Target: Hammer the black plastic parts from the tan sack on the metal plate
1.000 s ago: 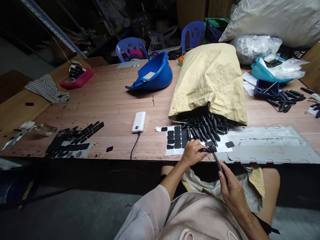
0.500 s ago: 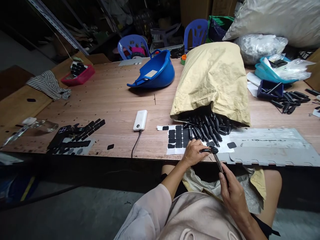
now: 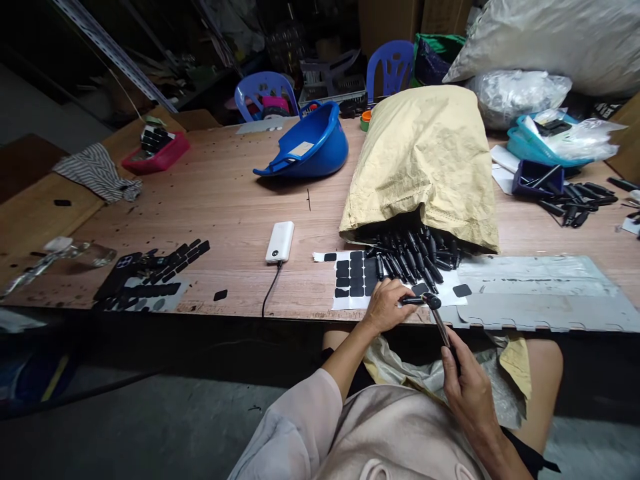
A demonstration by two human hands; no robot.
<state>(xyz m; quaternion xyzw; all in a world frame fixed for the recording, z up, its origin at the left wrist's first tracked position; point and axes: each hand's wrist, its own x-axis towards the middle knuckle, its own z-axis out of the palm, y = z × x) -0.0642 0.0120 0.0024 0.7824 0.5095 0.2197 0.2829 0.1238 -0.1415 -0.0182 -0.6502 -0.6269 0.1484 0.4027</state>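
Note:
My left hand (image 3: 385, 305) is closed on a small black cylindrical part (image 3: 413, 301), held level just above the table's front edge. Wrapped round the dark grip of a ratchet wrench (image 3: 440, 328) is my right hand (image 3: 467, 380). The wrench slants up and left, its round black head at the right end of the part; whether they are joined I cannot make out. Behind my left hand, similar black parts (image 3: 413, 257) spill from the mouth of a yellowish sack (image 3: 420, 147). White backing paper with black rounded pads (image 3: 357, 272) lies to the left of them.
A grey plate (image 3: 545, 293) runs along the front edge on the right. A white power bank (image 3: 280, 241) with a cable lies left of centre. Further back are a blue basin (image 3: 320, 147), a red tray (image 3: 175, 147) and a dark blue box (image 3: 537, 179).
The wrench head and my right hand have shifted slightly right and down. The black part now lies more level and shows more of its length. My left hand stays nearly still.

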